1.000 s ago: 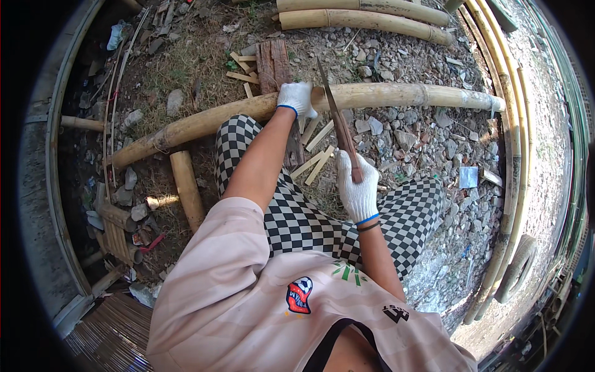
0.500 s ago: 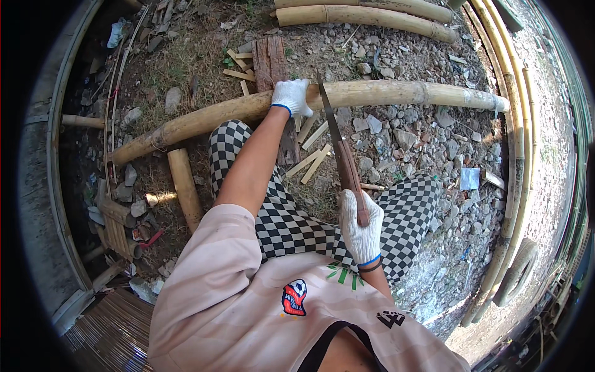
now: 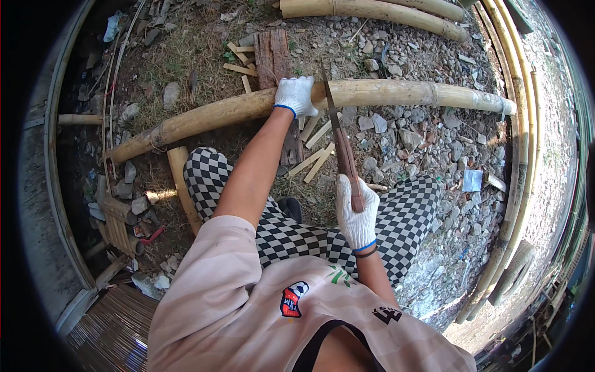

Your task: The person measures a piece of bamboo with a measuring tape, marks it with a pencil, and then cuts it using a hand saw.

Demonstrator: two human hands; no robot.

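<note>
A long, thick bamboo pole (image 3: 396,93) lies crosswise in front of me, over a weathered wooden block (image 3: 273,59). My left hand (image 3: 296,96), in a white knit glove, is closed over the pole near the block and holds it from above. Just right of that hand, the blade of a handsaw (image 3: 333,108) crosses the bamboo. How deep the teeth sit in it I cannot tell. My gloved right hand (image 3: 357,212) is wrapped round the saw's brown wooden handle, close to my lap.
Cut bamboo strips (image 3: 319,162) are scattered by the block. A short bamboo piece (image 3: 180,180) stands out beside my left leg. More bamboo poles (image 3: 372,13) lie at the far side, and long ones (image 3: 520,142) run along the right. Stones and rubble (image 3: 409,139) cover the ground.
My right hand and the saw have slid forward, away from me. My left knee has shifted left, and a dark shoe now shows between my legs. The left hand stays on the pole.
</note>
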